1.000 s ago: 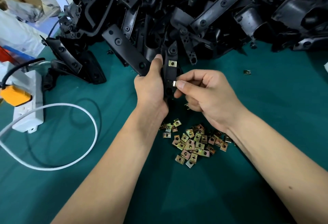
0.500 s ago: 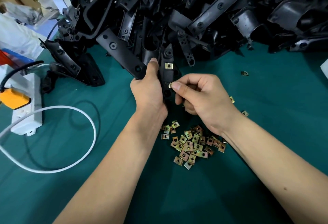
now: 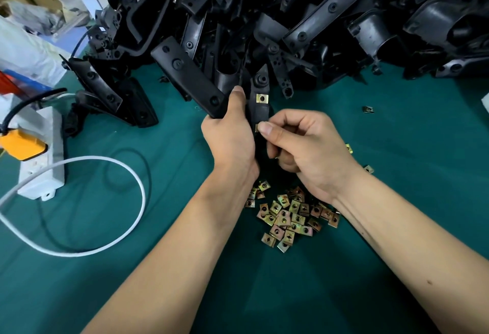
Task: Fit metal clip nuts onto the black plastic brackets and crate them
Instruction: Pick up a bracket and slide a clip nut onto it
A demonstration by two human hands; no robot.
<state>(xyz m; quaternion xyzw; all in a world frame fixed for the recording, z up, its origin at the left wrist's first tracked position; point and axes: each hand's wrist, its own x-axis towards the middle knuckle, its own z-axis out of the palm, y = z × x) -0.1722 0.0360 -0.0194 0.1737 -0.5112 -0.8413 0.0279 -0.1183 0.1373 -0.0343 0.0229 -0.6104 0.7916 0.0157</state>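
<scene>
My left hand (image 3: 229,135) grips a black plastic bracket (image 3: 258,111) upright over the green table. One brass-coloured clip nut (image 3: 262,98) sits fitted on the bracket's upper part. My right hand (image 3: 304,145) pinches a second clip nut (image 3: 256,127) against the bracket's edge lower down, thumb on top of it. Below both wrists lies a loose heap of clip nuts (image 3: 288,214). A big pile of black brackets (image 3: 291,16) fills the back of the table.
A white power strip (image 3: 42,153) with a yellow plug (image 3: 21,143) lies at the left, and a white cable (image 3: 105,227) loops across the green mat (image 3: 397,214). Stray clip nuts (image 3: 368,109) lie to the right. Bags and cardboard stand at the far left.
The bracket and both hands have stayed almost in place. My right thumb has pushed the second nut further onto the bracket's edge, so less of it shows.
</scene>
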